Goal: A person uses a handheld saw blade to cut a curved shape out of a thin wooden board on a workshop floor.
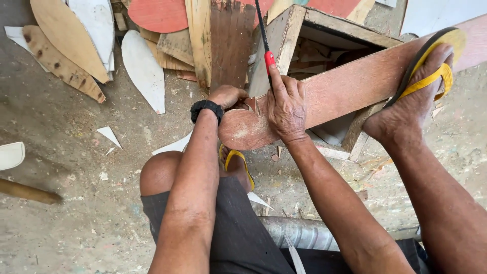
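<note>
While I'm watching the head feed, quick notes on what it is showing:

Right hand: my right hand is closing around the red handle of a saw, index finger lying along it, palm pressing on the plank.
Saw: the thin dark blade is running up and away from the handle, tilted slightly left, over the wooden box.
Left hand: my left hand is curling in a fist at the rounded end of the plank, touching it; what the fingers are pinching is hidden. A black wristband is sitting on that wrist.
Plank: the reddish plank is lying slanted across the open wooden box, rounded end toward me, far end rising to the right.
Right foot: a foot in a yellow sandal is pressing down on the plank's far part.
Left foot: a second yellow sandal is showing under the plank's rounded end, beside my knee.
Ground: the dusty floor is carrying pale and brown curved offcuts at upper left.
</note>
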